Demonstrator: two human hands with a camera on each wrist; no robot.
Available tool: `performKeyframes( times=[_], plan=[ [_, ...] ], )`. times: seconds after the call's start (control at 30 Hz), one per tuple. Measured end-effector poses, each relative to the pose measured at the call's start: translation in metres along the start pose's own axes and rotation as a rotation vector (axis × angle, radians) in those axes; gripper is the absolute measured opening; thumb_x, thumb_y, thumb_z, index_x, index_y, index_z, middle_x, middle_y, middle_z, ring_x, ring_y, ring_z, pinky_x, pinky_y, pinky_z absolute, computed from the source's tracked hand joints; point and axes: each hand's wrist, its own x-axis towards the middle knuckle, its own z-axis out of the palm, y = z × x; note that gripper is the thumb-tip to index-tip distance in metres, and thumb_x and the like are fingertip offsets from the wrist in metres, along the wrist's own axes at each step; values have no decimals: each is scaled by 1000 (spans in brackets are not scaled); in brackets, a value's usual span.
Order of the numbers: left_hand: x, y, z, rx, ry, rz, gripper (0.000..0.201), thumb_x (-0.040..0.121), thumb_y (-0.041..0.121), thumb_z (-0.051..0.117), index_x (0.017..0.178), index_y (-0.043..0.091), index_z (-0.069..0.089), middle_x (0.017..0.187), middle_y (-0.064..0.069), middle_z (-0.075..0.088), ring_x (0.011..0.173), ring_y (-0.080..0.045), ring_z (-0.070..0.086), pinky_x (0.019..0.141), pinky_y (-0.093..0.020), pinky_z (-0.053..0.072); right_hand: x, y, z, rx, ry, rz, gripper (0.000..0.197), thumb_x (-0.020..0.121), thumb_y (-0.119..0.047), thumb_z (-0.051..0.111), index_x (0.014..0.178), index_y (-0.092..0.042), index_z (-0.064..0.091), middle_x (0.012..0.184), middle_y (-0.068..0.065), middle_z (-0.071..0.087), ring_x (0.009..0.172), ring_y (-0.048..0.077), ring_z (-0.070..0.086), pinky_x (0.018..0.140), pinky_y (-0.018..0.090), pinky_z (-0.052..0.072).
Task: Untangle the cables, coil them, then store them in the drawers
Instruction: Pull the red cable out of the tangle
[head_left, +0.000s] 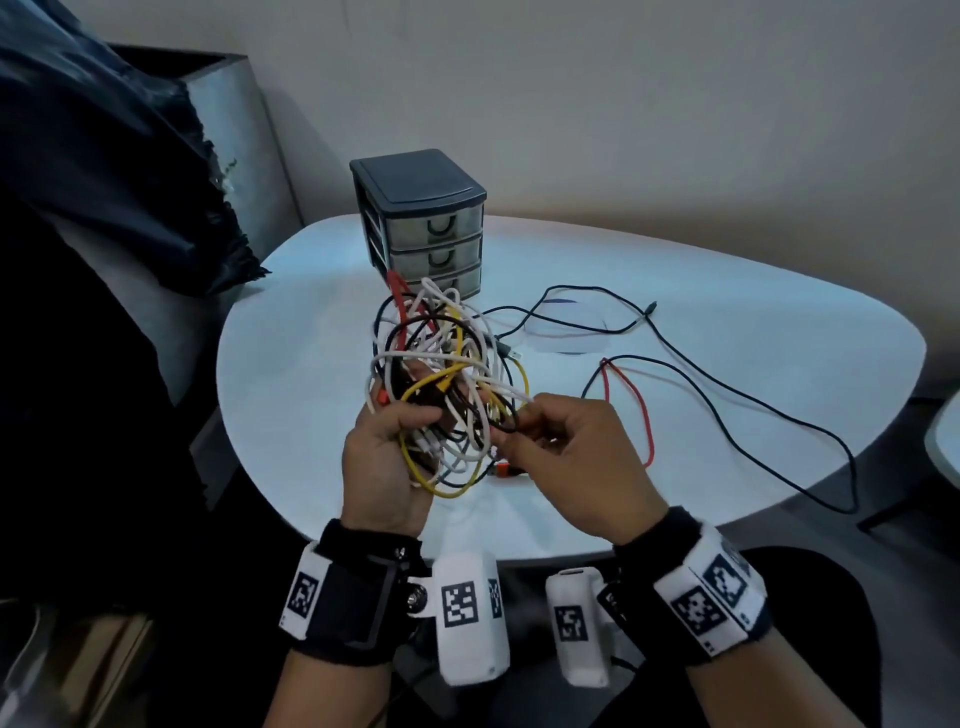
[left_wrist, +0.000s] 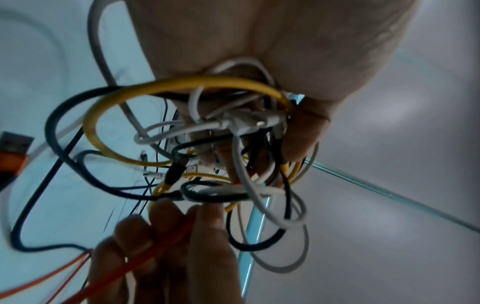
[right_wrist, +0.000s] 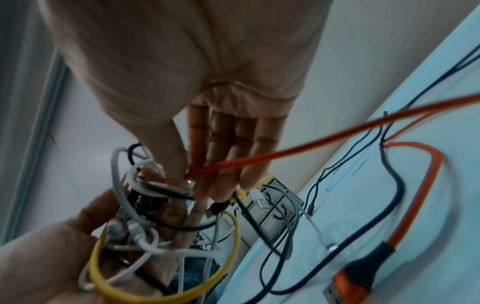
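Barely started, I'd say. Left hand (head_left: 387, 457) cups the cable tangle (head_left: 444, 384) above the desk (head_left: 291, 374), right hand (head_left: 566, 462) pinches a strand at its edge. Nothing coiled; drawers (head_left: 431, 244) beyond the hands look closed. Black cable (head_left: 727, 384) and red cable (head_left: 641, 410) trail right.

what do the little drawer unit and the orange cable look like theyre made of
Drawer unit: looks like moulded plastic, with a matte dark grey frame and lid and cloudy translucent drawer fronts with dark U-shaped pulls.

Orange cable: probably a braided fabric jacket, since its surface looks matte rather than glossy, though blur hides any weave. Its plug end has an orange and black collar, likely hard plastic or rubber.
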Motion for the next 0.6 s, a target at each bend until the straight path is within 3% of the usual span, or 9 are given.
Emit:
performKeyframes(
  times=[0.07, 0.13, 0.23, 0.33, 0.4, 0.5, 0.53, 0.6],
  plan=[
    [4, 0, 0, 97, 55, 55, 28, 56, -1, 57, 83, -1, 63, 82, -14, 66, 77, -32, 65, 69, -35, 56, 2, 0, -9, -42, 27, -25, 21, 83, -5, 72, 70, -21, 68, 68, -4, 68, 64, 8, 63, 59, 19, 50],
    [5, 3, 2, 204, 35, 118, 27, 60, -5, 52, 71, 11, 71, 73, -8, 69, 72, -29, 65, 64, -31, 55, 7, -6, -20, -73, 122, -67, 20, 83, -4, 70, 71, -20, 68, 69, -7, 69, 66, 5, 62, 60, 17, 47],
    [3, 4, 8, 429, -89, 177, 31, 60, -6, 51, 71, 15, 70, 68, -5, 67, 71, -27, 61, 60, -26, 45, 19, -30, -32, -93, 251, -169, 16, 87, -15, 71, 71, -20, 69, 68, -8, 69, 66, 5, 61, 62, 17, 47],
    [-2, 0, 12, 538, -176, 160, 35, 62, -8, 48, 78, 15, 70, 66, 4, 69, 64, -17, 61, 61, -20, 44, 40, -56, -41, -128, 322, -268, 14, 89, -21, 70, 75, -20, 71, 68, -6, 69, 65, 8, 62, 62, 19, 49],
    [-6, -3, 15, 596, -211, 156, 40, 58, -2, 49, 76, 22, 75, 69, 5, 71, 70, -19, 61, 64, -24, 44, 59, -67, -45, -172, 261, -242, 7, 90, -22, 68, 85, -19, 72, 71, 3, 70, 68, 19, 66, 65, 30, 53],
    [-16, -4, 21, 600, -271, 140, 32, 56, -3, 47, 77, 8, 67, 63, 5, 67, 58, -9, 61, 53, -14, 44, 83, -67, -50, -365, 11, -111, 16, 93, -23, 65, 108, -20, 70, 69, 10, 67, 57, 15, 58, 58, 24, 45],
    [-18, -4, 22, 601, -294, 131, 30, 56, -4, 46, 78, 3, 64, 62, 5, 66, 56, -6, 61, 51, -13, 43, 87, -67, -50, -423, -68, -88, 15, 93, -24, 64, 107, -20, 71, 65, 7, 64, 52, 11, 51, 56, 22, 41],
    [-22, -3, 23, 614, -349, 133, 29, 56, -6, 45, 79, 0, 62, 62, 4, 66, 55, -6, 61, 49, -12, 42, 90, -69, -52, -511, -201, -46, 9, 93, -28, 66, 90, -25, 74, 55, -10, 58, 46, 3, 42, 53, 19, 36]
  ],
)
